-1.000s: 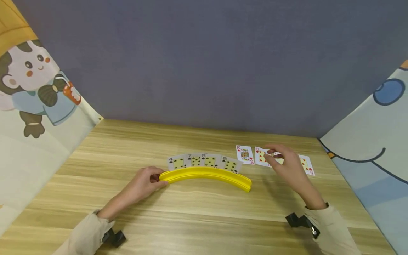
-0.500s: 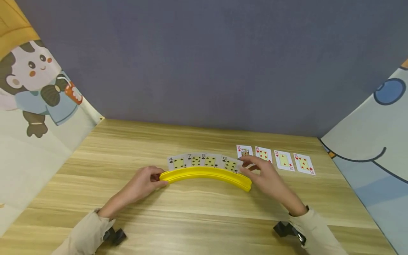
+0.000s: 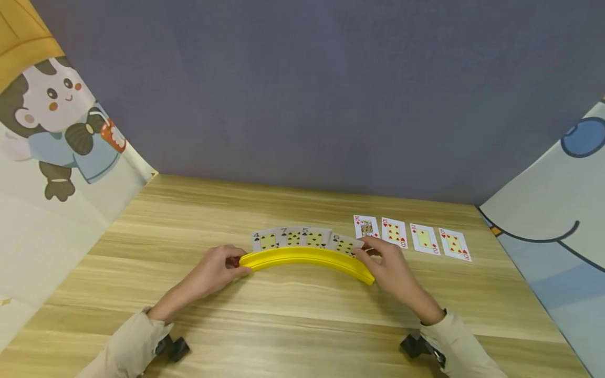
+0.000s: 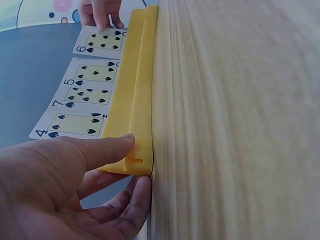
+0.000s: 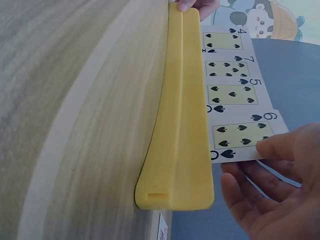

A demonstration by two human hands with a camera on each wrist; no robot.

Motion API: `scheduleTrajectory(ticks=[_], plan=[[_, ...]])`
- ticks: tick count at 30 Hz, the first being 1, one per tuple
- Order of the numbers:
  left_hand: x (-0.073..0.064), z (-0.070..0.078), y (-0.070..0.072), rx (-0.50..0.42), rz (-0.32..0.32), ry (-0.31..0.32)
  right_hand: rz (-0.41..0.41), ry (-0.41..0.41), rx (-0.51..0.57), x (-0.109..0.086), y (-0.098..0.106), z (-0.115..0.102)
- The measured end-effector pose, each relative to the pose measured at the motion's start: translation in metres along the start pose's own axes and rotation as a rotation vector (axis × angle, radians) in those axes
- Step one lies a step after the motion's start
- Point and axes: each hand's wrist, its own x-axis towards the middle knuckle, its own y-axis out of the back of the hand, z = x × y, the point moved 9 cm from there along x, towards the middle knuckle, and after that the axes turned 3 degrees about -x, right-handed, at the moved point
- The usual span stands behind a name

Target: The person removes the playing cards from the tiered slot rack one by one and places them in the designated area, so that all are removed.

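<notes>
A curved yellow card holder (image 3: 302, 255) stands on the table with a row of spade playing cards upright in it. My left hand (image 3: 215, 269) grips its left end, thumb on the front and fingers behind. At the other end, my right hand (image 3: 388, 266) pinches the six of spades (image 5: 241, 139) by its outer edge, thumb on the face. Beside that card come the five of spades (image 5: 233, 94), the seven of spades (image 4: 86, 95) and the four of spades (image 4: 75, 124), overlapping one another. In the left wrist view a narrow gap separates the six from the five.
Behind the right hand, a row of face-up red cards lies on the wooden table (image 3: 302, 325): a king of diamonds (image 3: 366, 227), an eight of hearts (image 3: 394, 232), a two of diamonds (image 3: 425, 239) and a five of hearts (image 3: 456, 244). A grey wall (image 3: 302, 105) rises behind the table.
My right hand has come left from over the red cards to the six of spades and taken hold of it. That card has shifted slightly away from the five. The left hand stays put.
</notes>
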Motion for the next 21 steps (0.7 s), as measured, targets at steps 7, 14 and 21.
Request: scheduleTrajectory(ticks=[7, 14, 21], plan=[[0.001, 0.0, 0.0, -0.005, -0.002, 0.007, 0.095, 0.043, -0.029, -0.001, 0.007, -0.003], [0.001, -0.002, 0.0, 0.001, 0.001, 0.01, 0.172, 0.102, -0.044, -0.001, 0.017, -0.007], [0.002, -0.003, 0.0, 0.008, 0.003, 0.018, 0.255, 0.1, 0.013, 0.0, 0.032, -0.006]])
